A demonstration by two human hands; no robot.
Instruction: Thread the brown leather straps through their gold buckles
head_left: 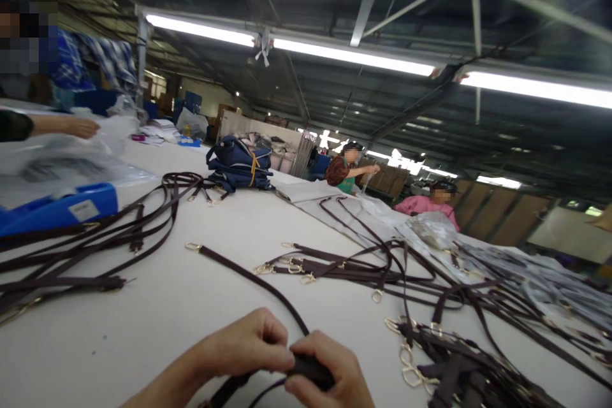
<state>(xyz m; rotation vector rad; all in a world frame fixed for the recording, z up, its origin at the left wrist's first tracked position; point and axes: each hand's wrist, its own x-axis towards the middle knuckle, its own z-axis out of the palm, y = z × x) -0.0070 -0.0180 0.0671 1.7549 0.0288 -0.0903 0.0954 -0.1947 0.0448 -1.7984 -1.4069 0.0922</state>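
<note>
A dark brown strap (258,280) with a gold clip at its far end runs over the white table toward me. Both of my hands are closed on its near part, close together at the bottom of the view. My left hand (251,345) pinches the strap with thumb and fingers. Around a thicker dark section, my right hand (329,370) is wrapped from the right side. Below the hands, more dark strap hangs or lies at the frame's lower edge, partly cut off.
More brown straps with gold clips lie in a heap (459,357) at right and a bundle (138,229) at left. A blue holder (90,207), folded navy bags (241,162) and clear plastic (71,159) are on the table (229,217). A co-worker's hand (79,127) reaches in at left; two people work beyond.
</note>
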